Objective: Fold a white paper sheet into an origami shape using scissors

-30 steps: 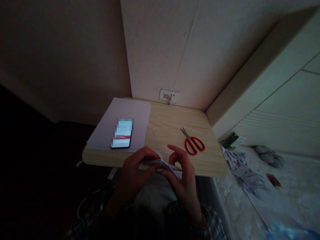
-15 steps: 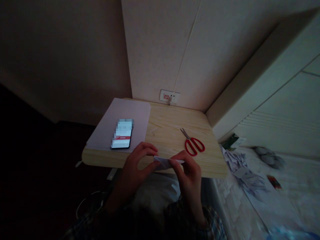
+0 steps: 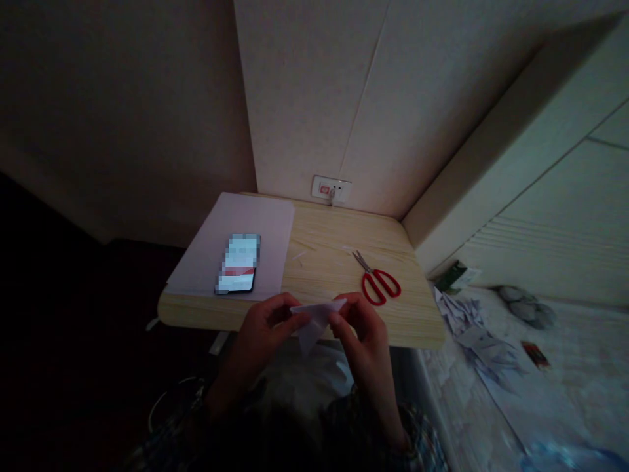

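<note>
A small folded piece of white paper (image 3: 314,321) is held up above the front edge of the wooden table. Its top edge runs nearly level and a point hangs down. My left hand (image 3: 270,328) pinches its left corner between thumb and fingers. At the right corner, my right hand (image 3: 361,328) grips it the same way. Red-handled scissors (image 3: 377,282) lie on the table just beyond my right hand, blades pointing away. A lit phone (image 3: 239,262) rests on a stack of white paper sheets (image 3: 260,213) at the left.
The wooden table (image 3: 354,226) stands against the wall below a socket (image 3: 331,189) with a plug in it. On the right, a bed (image 3: 447,406) carries a pile of paper pieces (image 3: 479,341) and a grey rounded object (image 3: 523,307). A white cable (image 3: 160,400) hangs at lower left.
The folded paper has turned, so its downward point now shows between my hands. Both hands still pinch it, and my left hand has dropped slightly. Phone and scissors stay put on the table.
</note>
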`<state>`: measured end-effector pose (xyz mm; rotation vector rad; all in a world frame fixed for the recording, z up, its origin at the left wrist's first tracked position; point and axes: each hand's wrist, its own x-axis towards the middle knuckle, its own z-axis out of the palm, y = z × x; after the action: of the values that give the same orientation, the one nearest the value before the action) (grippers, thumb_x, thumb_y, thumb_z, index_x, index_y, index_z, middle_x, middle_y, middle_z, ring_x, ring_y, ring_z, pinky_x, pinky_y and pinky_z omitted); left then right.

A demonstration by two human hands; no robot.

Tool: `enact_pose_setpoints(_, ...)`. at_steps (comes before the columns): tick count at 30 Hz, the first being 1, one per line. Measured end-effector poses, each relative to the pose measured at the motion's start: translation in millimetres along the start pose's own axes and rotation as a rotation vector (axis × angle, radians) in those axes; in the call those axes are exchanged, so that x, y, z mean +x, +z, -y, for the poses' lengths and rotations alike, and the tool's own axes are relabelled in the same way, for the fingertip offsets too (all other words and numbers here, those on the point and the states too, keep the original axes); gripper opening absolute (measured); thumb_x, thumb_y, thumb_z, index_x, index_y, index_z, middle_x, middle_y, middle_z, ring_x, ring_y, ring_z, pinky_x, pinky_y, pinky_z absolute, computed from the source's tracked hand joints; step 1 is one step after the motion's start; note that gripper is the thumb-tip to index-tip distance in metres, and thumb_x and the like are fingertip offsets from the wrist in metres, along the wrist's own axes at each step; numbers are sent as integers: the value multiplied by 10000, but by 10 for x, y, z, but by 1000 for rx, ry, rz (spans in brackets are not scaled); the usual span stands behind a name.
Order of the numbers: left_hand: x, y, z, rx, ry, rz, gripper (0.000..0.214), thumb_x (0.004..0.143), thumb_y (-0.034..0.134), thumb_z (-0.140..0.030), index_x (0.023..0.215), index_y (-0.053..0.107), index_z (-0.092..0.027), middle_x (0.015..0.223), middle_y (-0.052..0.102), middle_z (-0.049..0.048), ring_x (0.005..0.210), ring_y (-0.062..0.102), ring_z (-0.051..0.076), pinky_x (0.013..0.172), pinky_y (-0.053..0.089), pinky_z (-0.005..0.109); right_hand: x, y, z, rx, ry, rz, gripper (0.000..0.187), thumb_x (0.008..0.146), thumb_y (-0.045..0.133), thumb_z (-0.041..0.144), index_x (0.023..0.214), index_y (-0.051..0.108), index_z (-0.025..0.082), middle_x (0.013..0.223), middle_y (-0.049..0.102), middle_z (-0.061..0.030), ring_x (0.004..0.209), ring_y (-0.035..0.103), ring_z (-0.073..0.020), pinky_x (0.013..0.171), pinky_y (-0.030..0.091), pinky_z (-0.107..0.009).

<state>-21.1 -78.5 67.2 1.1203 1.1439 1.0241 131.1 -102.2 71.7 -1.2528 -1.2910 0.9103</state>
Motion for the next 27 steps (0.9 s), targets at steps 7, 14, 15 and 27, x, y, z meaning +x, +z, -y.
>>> enact_pose_setpoints(7,-12,88,51,-267,-33,-26,103,685,730,-250,710,667,-172,656,682,-38,630,610,123,620,487,216,-37,98,57,-251,-196,-14,200,858,569,192,659,549,200,632,560,24,604,533,-131,574,412,-242)
enact_pose_setpoints(14,-16,68,45,-163,31,21,82,707,710,-240,729,664,-176,687,680,-22,690,634,157,681,509,260,-44,87,58,-281,-294,-26,160,878,553,130,741,575,210,697,603,10,662,568,-145,608,440,-251)
enact_pose_setpoints(15,-14,61,55,-157,40,1,85,707,710,-242,717,659,-175,674,670,-24,681,625,154,673,502,256,-45,91,61,-275,-296,-16,145,869,569,128,749,579,210,703,609,12,665,571,-144,610,443,-248)
enact_pose_setpoints(27,-62,114,-49,-284,18,-6,156,685,751,-266,642,640,-165,608,597,-39,590,529,116,582,447,221,-106,50,198,-22,-158,117,63,865,578,247,818,576,205,761,593,5,727,578,-156,668,469,-273)
